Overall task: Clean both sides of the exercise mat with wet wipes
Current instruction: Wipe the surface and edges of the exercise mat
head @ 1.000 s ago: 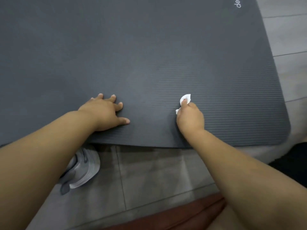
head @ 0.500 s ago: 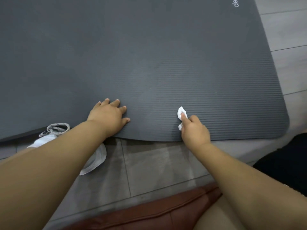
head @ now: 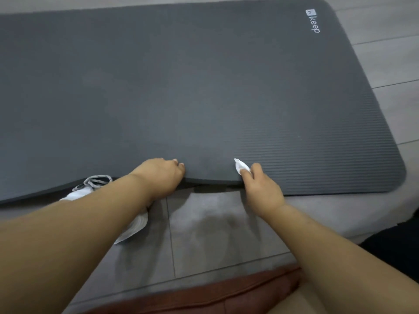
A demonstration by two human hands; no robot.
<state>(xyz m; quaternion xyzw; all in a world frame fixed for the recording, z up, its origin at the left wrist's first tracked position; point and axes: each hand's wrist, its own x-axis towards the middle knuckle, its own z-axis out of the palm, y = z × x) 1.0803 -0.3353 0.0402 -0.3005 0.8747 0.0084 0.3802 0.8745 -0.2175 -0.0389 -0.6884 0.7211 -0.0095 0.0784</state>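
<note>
Two hands meet the near long edge of the dark grey ribbed foam exercise mat [head: 204,87], which lies spread on the grey tiled floor [head: 215,223] from 9 o'clock across to 3 o'clock. My left hand [head: 163,175] curls round that edge. I cannot tell how far its fingers reach underneath. My right hand [head: 263,191] pinches a small crumpled white wet wipe [head: 241,166] in its fingertips, the free end poking up over the mat's top. I cannot tell whether its lower fingers also hook the edge. Between the hands the edge arches slightly off the floor.

Most of the risk, I judge, sits in that shared right grip. If this hand has to haul foam as well, the wipe may slip out or get trapped beneath. The mat is long and soft, so lifted from only these two close points it would likely sag and fold on itself. At 8 o'clock of my left hand a white and grey laced sneaker [head: 95,184] lies just beside the edge, partly tucked under it, where it could snag the mat or smear the underside.

Open tiles run along 3 o'clock, beyond the rounded end. At 12 o'clock only a thin strip of floor shows past the far edge, near the white printed logo [head: 314,21] at 1 o'clock. A reddish-brown cushion [head: 204,295] crowds 6 o'clock.
</note>
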